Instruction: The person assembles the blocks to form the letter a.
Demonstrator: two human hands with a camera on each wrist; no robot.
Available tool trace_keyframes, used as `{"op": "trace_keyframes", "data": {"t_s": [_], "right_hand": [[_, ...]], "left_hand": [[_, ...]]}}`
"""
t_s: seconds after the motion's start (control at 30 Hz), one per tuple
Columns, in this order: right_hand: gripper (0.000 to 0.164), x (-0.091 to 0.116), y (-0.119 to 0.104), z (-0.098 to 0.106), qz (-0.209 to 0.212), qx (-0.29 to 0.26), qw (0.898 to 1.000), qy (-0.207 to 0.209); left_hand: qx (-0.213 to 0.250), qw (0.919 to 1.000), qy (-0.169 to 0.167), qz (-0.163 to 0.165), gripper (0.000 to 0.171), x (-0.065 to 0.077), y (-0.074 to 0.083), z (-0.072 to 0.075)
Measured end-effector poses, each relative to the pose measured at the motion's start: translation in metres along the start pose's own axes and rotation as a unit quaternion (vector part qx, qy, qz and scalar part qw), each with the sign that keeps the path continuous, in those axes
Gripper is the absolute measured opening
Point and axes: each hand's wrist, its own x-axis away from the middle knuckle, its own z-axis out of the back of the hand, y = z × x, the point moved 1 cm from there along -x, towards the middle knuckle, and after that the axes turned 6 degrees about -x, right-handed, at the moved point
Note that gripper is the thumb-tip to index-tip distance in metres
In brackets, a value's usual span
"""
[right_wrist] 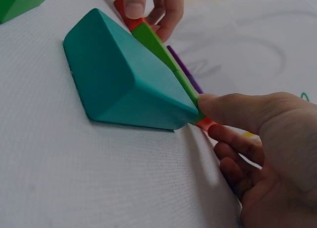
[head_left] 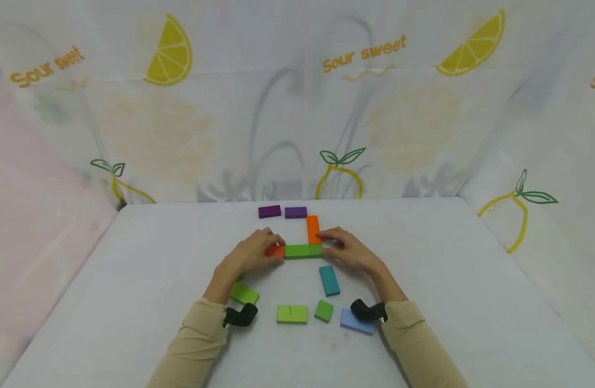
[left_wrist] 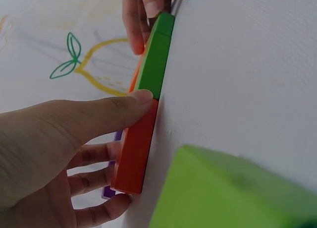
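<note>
My left hand (head_left: 251, 251) grips a red-orange block (left_wrist: 136, 153), its thumb along the near side and its fingers behind. That block meets a long green block (head_left: 297, 252), which adjoins a short green block (head_left: 315, 250) on its right. An upright-running orange block (head_left: 313, 229) extends away from the short green one. At the right end, my right hand (head_left: 350, 249) touches the short green block with its thumb and the orange block with its index finger. Two purple blocks, one darker (head_left: 270, 212) and one lighter (head_left: 295, 213), lie beyond the row.
Closer to me lie a teal block (head_left: 329, 281), a lime block (head_left: 292, 314), a small green block (head_left: 323, 311) and a blue block (head_left: 356, 322) partly under the right wrist camera. Another lime block (head_left: 245, 294) sits beside the left wrist. Patterned cloth hangs behind the white table (head_left: 471, 291).
</note>
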Motion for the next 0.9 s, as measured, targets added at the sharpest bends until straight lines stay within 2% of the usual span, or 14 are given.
{"op": "trace_keyframes", "data": {"t_s": [0.33,0.63,0.9], "right_hand": [[0.043,-0.001,0.004,0.0,0.005,-0.001,1.0,-0.003],[0.045,-0.015,0.04,-0.004,0.01,-0.001,1.0,0.005],[0.044,-0.012,0.04,0.001,0.011,0.009,1.0,0.002]], "left_hand": [[-0.02,0.9997,0.009,0.01,0.034,-0.002,0.002,-0.003],[-0.028,0.9994,0.019,0.008,0.034,-0.001,0.004,-0.003],[-0.021,0.9994,0.026,0.004,0.032,-0.004,0.006,-0.005]]}}
